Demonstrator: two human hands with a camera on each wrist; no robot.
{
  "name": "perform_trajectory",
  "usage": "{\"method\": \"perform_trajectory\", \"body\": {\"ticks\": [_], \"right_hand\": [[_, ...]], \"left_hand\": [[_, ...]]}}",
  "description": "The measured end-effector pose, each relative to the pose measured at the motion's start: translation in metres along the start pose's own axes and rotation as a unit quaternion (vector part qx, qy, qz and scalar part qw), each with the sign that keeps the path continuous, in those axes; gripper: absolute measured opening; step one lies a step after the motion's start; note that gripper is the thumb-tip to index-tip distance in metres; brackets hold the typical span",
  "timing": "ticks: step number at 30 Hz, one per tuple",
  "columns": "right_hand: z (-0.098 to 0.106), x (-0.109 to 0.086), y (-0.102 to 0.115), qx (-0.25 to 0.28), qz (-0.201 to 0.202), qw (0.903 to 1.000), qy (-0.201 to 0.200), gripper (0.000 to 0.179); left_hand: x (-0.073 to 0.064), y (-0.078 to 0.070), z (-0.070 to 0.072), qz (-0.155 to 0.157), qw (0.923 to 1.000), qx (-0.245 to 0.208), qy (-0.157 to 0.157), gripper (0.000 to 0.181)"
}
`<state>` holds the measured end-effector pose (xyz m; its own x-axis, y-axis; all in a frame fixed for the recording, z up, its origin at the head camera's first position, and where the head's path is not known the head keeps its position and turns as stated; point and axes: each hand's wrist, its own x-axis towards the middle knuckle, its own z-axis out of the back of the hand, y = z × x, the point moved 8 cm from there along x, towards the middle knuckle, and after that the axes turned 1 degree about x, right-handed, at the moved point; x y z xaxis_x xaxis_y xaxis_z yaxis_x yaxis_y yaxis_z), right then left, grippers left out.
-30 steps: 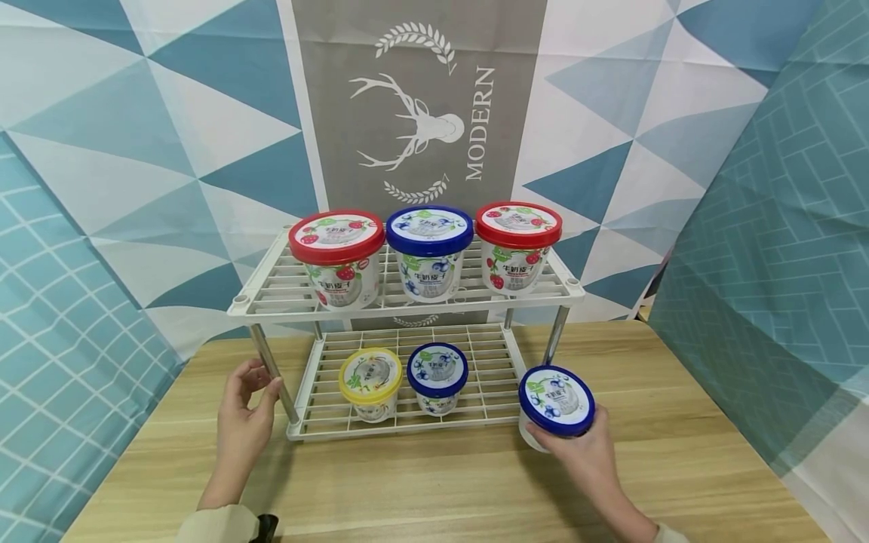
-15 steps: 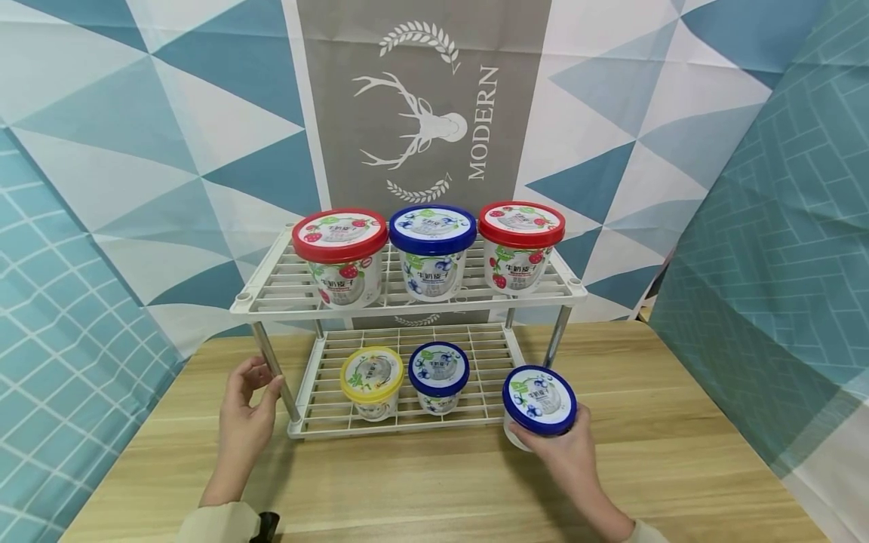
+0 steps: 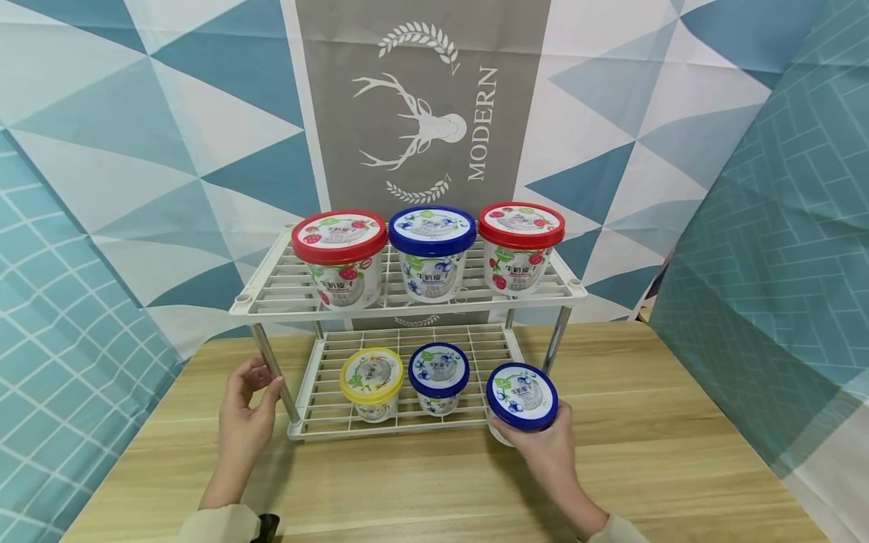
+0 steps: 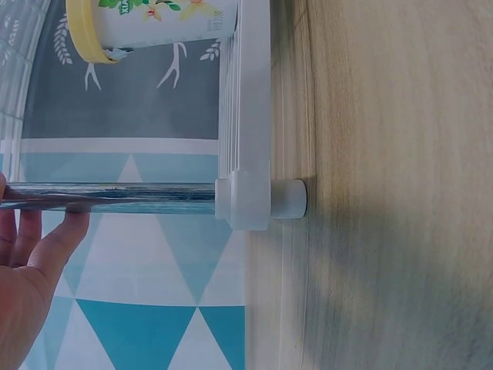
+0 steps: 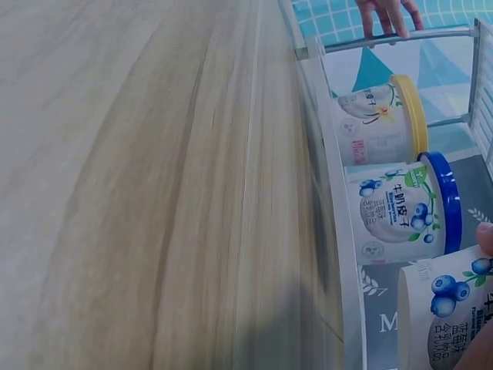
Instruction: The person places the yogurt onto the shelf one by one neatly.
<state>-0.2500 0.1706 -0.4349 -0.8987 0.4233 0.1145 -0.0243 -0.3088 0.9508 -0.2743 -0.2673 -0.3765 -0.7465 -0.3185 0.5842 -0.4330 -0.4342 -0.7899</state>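
Note:
My right hand (image 3: 543, 445) grips a white tub (image 5: 443, 316) with a blue lid and blueberry pictures. It holds this tub at the front right of the lower shelf; whether the base touches the shelf cannot be seen. Left of it on that shelf stand a smaller blue-lidded tub (image 3: 438, 377) and a yellow-lidded tub (image 3: 372, 383). My left hand (image 3: 246, 407) holds the front left metal post (image 4: 146, 197) of the white two-tier rack (image 3: 407, 308) with its fingers and thumb.
On the upper shelf stand a red-lidded tub (image 3: 341, 260), a larger blue-lidded tub (image 3: 432, 253) and another red-lidded tub (image 3: 521, 247). The rack stands on a wooden table (image 3: 407, 490), before a patterned cloth backdrop (image 3: 584, 113). A front right post (image 3: 558, 339) rises beside the held tub.
My right hand has moved left with the blue-lidded tub, from outside the front right post to the lower shelf's front right. My left hand has stayed at its post.

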Motion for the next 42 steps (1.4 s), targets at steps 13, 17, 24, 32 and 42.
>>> {"method": "perform_trajectory", "body": {"ticks": [13, 17, 24, 32, 42], "right_hand": [[-0.011, 0.006, -0.003, 0.014, 0.002, 0.9998, -0.011, 0.103], [-0.012, 0.008, -0.003, 0.023, 0.007, 0.9996, -0.013, 0.103], [-0.015, 0.010, -0.001, 0.022, 0.010, 0.9996, -0.017, 0.105], [-0.020, 0.012, 0.003, 0.038, 0.028, 0.9987, -0.018, 0.103], [-0.025, 0.016, 0.007, 0.020, 0.042, 0.9983, -0.035, 0.095]], "left_hand": [[-0.001, 0.002, 0.000, 0.005, 0.9999, 0.015, 0.004, 0.038], [-0.001, 0.001, 0.000, 0.006, 0.9998, 0.020, 0.003, 0.038], [-0.002, 0.001, 0.000, 0.008, 0.9998, 0.019, 0.004, 0.038], [-0.002, 0.001, 0.001, 0.010, 0.9999, 0.010, 0.003, 0.036], [-0.001, 0.003, 0.000, 0.013, 0.9998, 0.014, 0.004, 0.037]]}}
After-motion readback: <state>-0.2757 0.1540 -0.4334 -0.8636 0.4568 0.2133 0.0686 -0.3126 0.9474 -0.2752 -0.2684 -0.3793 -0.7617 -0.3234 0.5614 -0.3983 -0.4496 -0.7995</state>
